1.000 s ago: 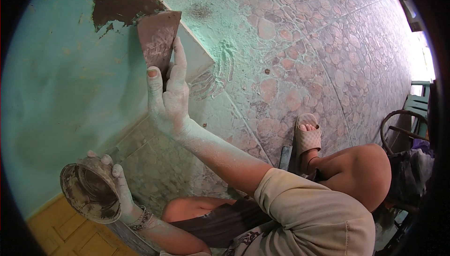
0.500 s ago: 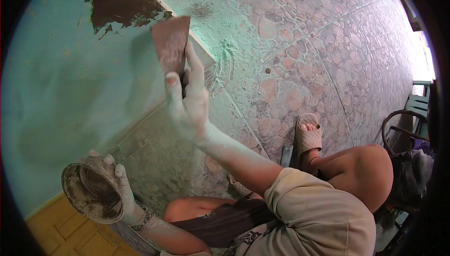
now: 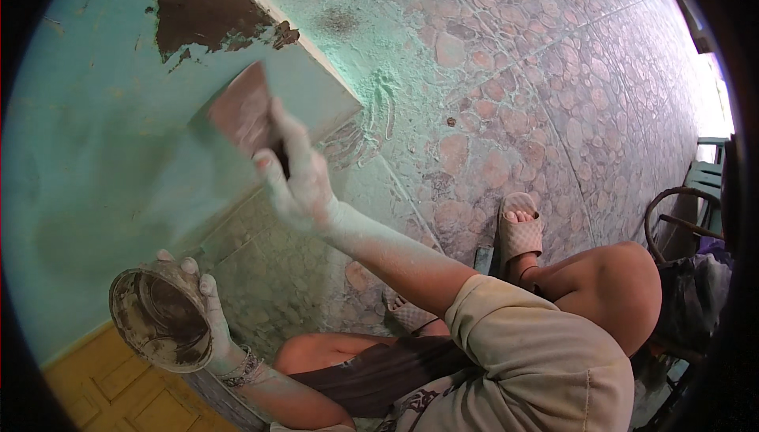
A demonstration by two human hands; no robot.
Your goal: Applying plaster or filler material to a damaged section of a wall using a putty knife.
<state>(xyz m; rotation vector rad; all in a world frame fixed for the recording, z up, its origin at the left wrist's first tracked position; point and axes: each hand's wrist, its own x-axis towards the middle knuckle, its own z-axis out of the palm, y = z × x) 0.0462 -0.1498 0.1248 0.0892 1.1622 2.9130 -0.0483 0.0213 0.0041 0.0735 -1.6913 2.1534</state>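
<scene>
A putty knife with a broad, brown-smeared blade is gripped in my right hand, which is coated in pale dust. Its blade lies against or just off the turquoise wall; I cannot tell which. Above the blade, a jagged dark brown patch of filler covers part of the wall, with a small lump at its lower right end. Low on the left, my left hand clasps a round bowl tilted to show brown paste smeared inside. The fingers wrap around its far side.
Pale powder coats the stone-patterned floor along the wall's edge. My sandalled foot rests there, beside a flat tool. A yellow panelled door is at the lower left; a green chair stands at the far right.
My right hand has moved the putty knife left and down, away from the dark patch's edge, tilting the blade leftward. A brown lump now shows at that edge. The bowl has shifted slightly right.
</scene>
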